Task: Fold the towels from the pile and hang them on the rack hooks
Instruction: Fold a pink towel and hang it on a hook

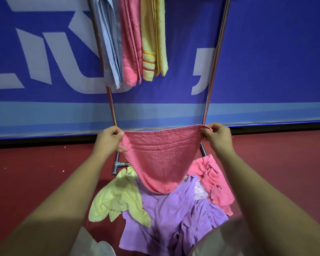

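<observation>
1. We see crumpled terry towels piled on the red floor (35,172): purple towel (166,217), yellow towel (116,198), pink heap (212,182).
2. Our left hand (109,139) and right hand (217,135) each pinch a top corner of the pink towel (161,156), which sags in a V above the pile.
3. Behind, the metal rack (213,71) carries folded blue, pink and yellow towels (131,43).

A blue wall (266,52) fills the view above and beyond the hands, printed with big pale letters (44,58) cut off by the frame, so the word cannot be read. A lighter blue band (54,115) runs along its foot, level with the hands. A dark strip (35,142) edges its base. Below, a dark red floor (35,172) spreads to both sides, flecked with what may be bits of lint. Light is dim and even.
</observation>
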{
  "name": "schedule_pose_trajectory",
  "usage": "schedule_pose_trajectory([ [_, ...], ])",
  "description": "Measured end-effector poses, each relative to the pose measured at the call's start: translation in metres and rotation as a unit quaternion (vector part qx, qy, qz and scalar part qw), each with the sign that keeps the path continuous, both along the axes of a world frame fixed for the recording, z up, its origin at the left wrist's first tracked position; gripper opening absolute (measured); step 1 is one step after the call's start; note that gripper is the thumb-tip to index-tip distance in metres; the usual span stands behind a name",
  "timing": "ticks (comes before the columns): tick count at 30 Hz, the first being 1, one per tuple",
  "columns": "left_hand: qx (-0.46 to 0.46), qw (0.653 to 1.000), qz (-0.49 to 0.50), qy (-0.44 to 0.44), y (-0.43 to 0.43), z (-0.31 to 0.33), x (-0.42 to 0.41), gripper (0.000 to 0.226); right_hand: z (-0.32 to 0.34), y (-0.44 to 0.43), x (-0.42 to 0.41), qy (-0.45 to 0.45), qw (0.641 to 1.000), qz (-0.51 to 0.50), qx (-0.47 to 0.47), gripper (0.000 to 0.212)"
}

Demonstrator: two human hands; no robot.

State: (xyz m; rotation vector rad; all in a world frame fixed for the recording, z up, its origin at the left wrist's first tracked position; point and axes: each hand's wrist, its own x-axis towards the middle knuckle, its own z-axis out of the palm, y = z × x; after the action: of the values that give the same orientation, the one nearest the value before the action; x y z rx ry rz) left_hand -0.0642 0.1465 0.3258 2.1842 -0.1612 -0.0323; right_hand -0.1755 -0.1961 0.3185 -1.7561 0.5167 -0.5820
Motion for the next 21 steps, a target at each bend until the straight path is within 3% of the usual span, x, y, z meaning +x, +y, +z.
schedule_pose_trajectory([
  [4, -0.107, 0.994, 0.022, 0.002, 0.000, 0.043, 0.012, 0.015, 0.027, 0.009, 0.002, -0.009, 0.998, -0.007, -0.062, 0.016],
  [8, -0.148, 0.986, 0.015, -0.068, -0.007, 0.116, 0.020, 0.022, 0.089, 0.005, 0.016, -0.049, 0.993, -0.015, -0.106, 0.013],
  [16, -0.279, 0.918, -0.028, -0.281, -0.028, 0.315, 0.010, 0.019, 0.281, 0.006, 0.022, -0.271, 0.953, -0.049, -0.127, 0.010],
  [18, -0.222, 0.938, -0.047, -0.261, -0.034, 0.333, 0.010, 0.019, 0.299, 0.002, 0.025, -0.247, 0.961, -0.003, -0.122, 0.009],
  [21, 0.013, 0.962, 0.014, -0.273, -0.035, 0.327, 0.011, 0.015, 0.298, -0.003, 0.022, -0.179, 0.978, 0.017, -0.106, 0.012],
])
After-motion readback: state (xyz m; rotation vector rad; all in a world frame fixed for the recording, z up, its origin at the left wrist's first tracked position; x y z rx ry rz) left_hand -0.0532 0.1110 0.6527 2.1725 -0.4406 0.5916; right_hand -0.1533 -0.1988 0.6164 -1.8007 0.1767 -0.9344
